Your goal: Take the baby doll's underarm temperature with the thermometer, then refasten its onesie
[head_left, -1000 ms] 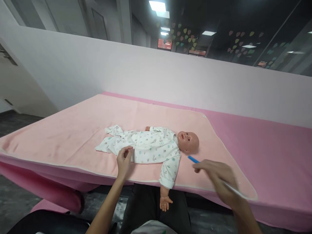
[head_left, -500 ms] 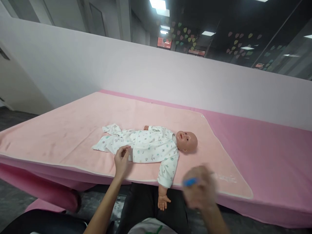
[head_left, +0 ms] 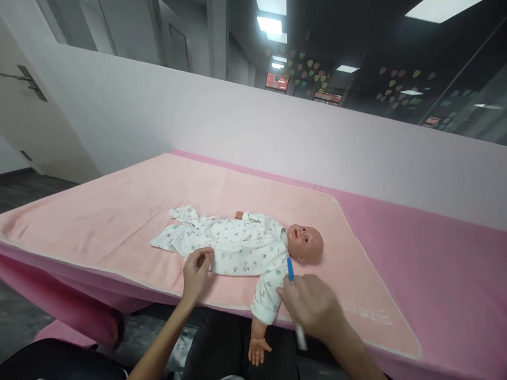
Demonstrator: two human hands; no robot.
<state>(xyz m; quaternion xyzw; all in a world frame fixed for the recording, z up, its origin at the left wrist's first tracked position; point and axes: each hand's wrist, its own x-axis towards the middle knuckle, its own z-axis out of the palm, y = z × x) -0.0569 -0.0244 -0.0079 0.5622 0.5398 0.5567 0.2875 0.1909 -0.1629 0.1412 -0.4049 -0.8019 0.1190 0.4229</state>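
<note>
Doll (head_left: 237, 258) lies on its back across the middle of a soft, matte blanket (head_left: 119, 211). Taking its belly as the clock's centre, with 12 toward the smooth white wall (head_left: 245, 126), its round, hairless, glossy head (head_left: 312, 245) is at 3 o'clock, and the suit's (head_left: 233, 237) limp, creased legs taper to 9. The suit is thin white cloth with a small scattered print. One rubbery doll arm reaches between 5 and 6 o'clock, past the blanket's pale bound edge, its bare hand spread over the dark trousers (head_left: 233, 338).

At 8 o'clock, the left hand (head_left: 197, 272) rests by the suit's near side, fingers bent and thumb tip close to them; whether they pinch cloth I cannot tell. At 4 o'clock, the right hand (head_left: 312, 303), slightly blurred, is closed round a slim, straight stick (head_left: 290, 269). Its blue end points to 11 o'clock from that fist, over the doll's near shoulder in this view, contact unclear; a pale end sticks out at 7.

Faint raised-looking script marks the blanket's corner near 4 o'clock. Beyond, at 3, spreads a smooth pink sheet (head_left: 435, 248). A flat door (head_left: 43, 126) stands at 10; dark, reflective glass (head_left: 376, 42) with heart shapes fills 1.
</note>
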